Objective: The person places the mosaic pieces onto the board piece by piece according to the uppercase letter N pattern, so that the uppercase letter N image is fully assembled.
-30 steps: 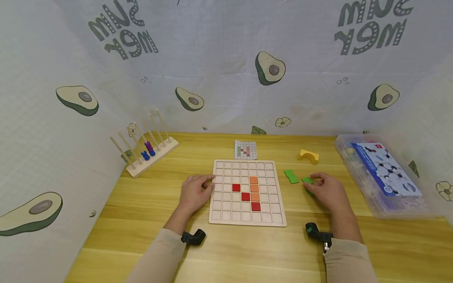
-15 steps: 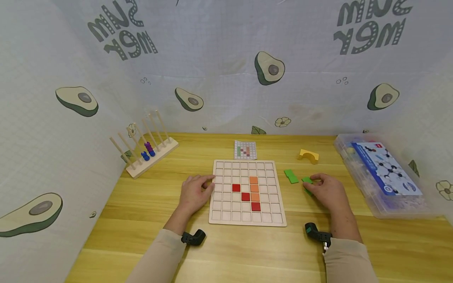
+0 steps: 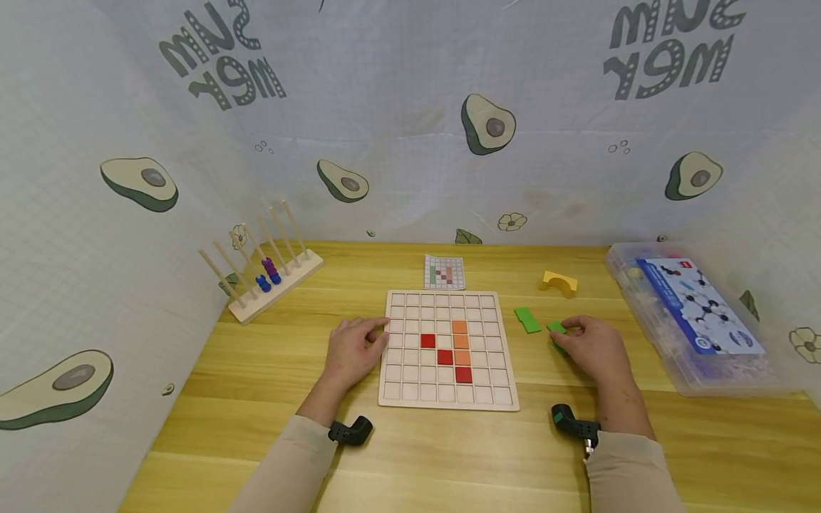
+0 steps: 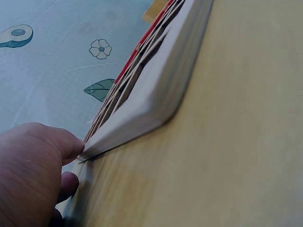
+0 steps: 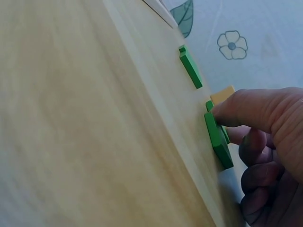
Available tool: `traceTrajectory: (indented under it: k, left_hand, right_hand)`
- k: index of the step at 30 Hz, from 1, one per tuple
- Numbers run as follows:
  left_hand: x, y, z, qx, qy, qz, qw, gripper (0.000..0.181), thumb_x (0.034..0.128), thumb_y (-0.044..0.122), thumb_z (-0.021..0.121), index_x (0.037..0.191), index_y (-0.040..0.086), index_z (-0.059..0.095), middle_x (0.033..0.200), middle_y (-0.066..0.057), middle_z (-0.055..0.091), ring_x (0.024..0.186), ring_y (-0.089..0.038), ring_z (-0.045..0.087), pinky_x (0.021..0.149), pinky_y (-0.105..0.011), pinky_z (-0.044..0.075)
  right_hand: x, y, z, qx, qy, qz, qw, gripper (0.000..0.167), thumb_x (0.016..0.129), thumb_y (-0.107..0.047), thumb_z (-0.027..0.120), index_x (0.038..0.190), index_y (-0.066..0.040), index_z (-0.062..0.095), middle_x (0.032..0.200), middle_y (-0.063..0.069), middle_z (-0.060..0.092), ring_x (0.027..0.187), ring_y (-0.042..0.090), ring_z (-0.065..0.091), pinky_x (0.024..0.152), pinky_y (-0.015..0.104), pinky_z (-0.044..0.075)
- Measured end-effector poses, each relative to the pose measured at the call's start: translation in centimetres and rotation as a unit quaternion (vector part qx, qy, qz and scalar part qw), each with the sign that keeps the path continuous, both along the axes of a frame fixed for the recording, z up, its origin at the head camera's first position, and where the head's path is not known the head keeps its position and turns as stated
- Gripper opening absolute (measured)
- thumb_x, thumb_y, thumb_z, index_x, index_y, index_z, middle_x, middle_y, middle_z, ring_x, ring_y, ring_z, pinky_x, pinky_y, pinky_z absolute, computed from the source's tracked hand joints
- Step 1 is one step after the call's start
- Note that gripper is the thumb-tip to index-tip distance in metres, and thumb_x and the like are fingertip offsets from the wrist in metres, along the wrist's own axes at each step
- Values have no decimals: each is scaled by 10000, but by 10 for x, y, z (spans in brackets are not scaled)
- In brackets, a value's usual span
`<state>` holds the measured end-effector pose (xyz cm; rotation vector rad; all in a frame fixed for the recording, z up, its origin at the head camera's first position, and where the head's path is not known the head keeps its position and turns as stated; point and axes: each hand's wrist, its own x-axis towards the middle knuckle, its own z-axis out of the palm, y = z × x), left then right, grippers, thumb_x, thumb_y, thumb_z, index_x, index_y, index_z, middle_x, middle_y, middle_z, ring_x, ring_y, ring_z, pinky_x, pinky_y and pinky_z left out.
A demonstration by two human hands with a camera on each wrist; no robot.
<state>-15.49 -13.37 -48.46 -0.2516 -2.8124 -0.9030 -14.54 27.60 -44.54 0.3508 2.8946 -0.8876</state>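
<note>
The person's right hand point(image 3: 593, 347) is pinching at a green tile point(image 5: 220, 144) with thumb and index finger, the other fingers curling in; a second green piece is lying right against it, and the hand is partly hiding both. The left hand point(image 3: 351, 350) is resting loosely on the table, gripping nothing, its fingertip touching the left edge of the gridded board point(image 3: 410, 390). The green tile is lying to the right of that board, and another green pair point(image 3: 528, 320) is lying between them.

All of this is resting on a yellowish wood-grain table point(image 3: 449, 463). Pale cloth point(image 3: 410, 178) is hanging along the far and side edges, showing avocados, flowers and mirrored grey lettering.

On the board, three orange tiles point(image 3: 460, 340) are forming a column, and three red tiles point(image 3: 445, 357) are running diagonally to just below it. A printed card point(image 3: 444, 279) is lying just beyond the far edge. A yellow arch block point(image 3: 561, 282) is standing beyond the green pieces, a clear plastic case point(image 3: 680, 370) is flanking the right hand on the right, and a peg rack point(image 3: 253, 306) is standing far left, bearing blue and purple beads point(image 3: 270, 269).
</note>
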Motion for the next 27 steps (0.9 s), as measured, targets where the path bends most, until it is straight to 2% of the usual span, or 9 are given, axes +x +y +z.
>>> traceTrajectory:
  k: [7, 13, 18, 27]
  left_hand:
    - [1, -1, -1, 52, 7, -23, 10000, 295, 958, 285, 686, 1242, 236, 750, 806, 65, 634, 791, -144, 474, 757, -314, 317]
    - [0, 0, -1, 25, 30, -4, 10000, 298, 956, 286, 687, 1243, 235, 749, 803, 59, 640, 796, -152, 483, 764, -328, 331]
    - [0, 0, 0, 7, 98, -6, 10000, 297, 952, 283, 689, 1237, 225, 752, 800, 55, 647, 799, -157, 496, 765, -337, 342]
    - [0, 0, -2, -14, 133, -29, 9999, 298, 951, 289, 695, 1237, 229, 752, 801, 60, 642, 791, -148, 492, 763, -335, 345]
  right_hand:
    - [1, -3, 3, -34, 60, 29, 10000, 500, 962, -315, 659, 1292, 57, 609, 1038, 225, 701, 862, 292, 646, 666, 310, 455]
    - [-1, -14, 8, 83, 385, 319, 9987, 473, 952, -290, 666, 1297, 32, 630, 898, 132, 667, 759, 225, 578, 648, 311, 424]
    - [-5, -28, 15, -59, 371, 666, 9971, 433, 947, -252, 675, 1295, 5, 641, 823, 62, 607, 685, 186, 512, 607, 304, 389]
    - [-7, -53, 24, -211, 673, 1462, 9867, 335, 935, -198, 700, 1226, -33, 676, 774, 21, 582, 624, 156, 463, 546, 260, 359]
